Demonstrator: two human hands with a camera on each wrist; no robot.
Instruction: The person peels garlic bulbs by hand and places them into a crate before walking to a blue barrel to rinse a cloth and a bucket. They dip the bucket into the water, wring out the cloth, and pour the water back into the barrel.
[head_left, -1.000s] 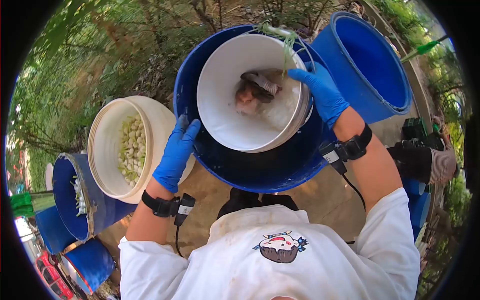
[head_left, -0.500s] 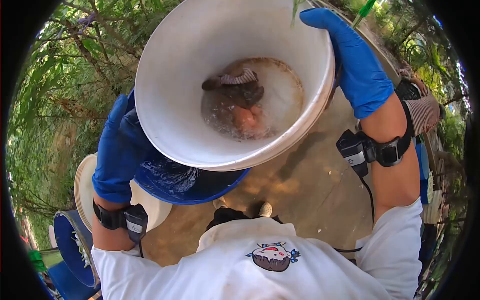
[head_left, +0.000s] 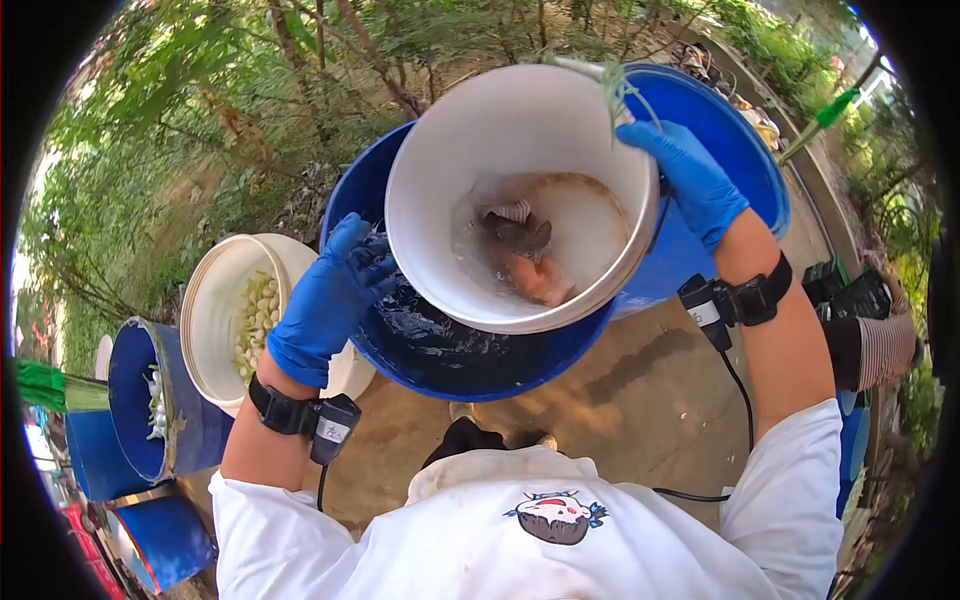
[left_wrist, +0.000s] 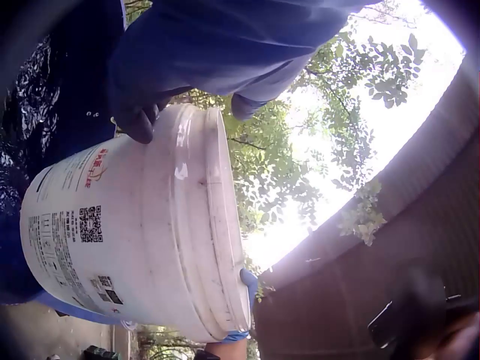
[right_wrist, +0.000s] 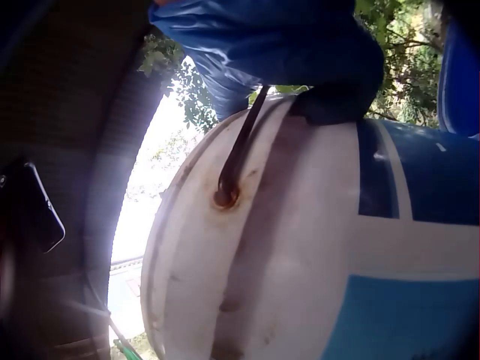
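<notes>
A white plastic bucket [head_left: 430, 170] is held tilted over a large blue tub [head_left: 480, 385], its mouth facing the head camera. Shallow water [head_left: 590, 230] covers its bottom, where a dark and pinkish shape [head_left: 525, 255] shows. My right hand [head_left: 695, 185], in a blue glove, grips the rim on the right, thumb over the edge. In the right wrist view the bucket's wire handle [right_wrist: 244, 142] runs up to that hand. My gloved left hand [head_left: 330, 300] is beside the bucket's left side, fingers spread loosely. Rippling dark water [head_left: 430, 325] lies in the tub.
Another blue tub [head_left: 770, 170] stands behind on the right. To the left, a cream barrel [head_left: 215, 355] holds white bulb-like vegetables [head_left: 258, 320], beside a blue barrel [head_left: 185, 400] and other blue containers. Bushes [head_left: 200, 150] line the back; concrete ground [head_left: 620, 420] lies before me.
The bucket rose close to the head camera, then came back down over the tub. Water ripples now show in the tub. My left hand has come up from the tub's edge to the bucket's side.
</notes>
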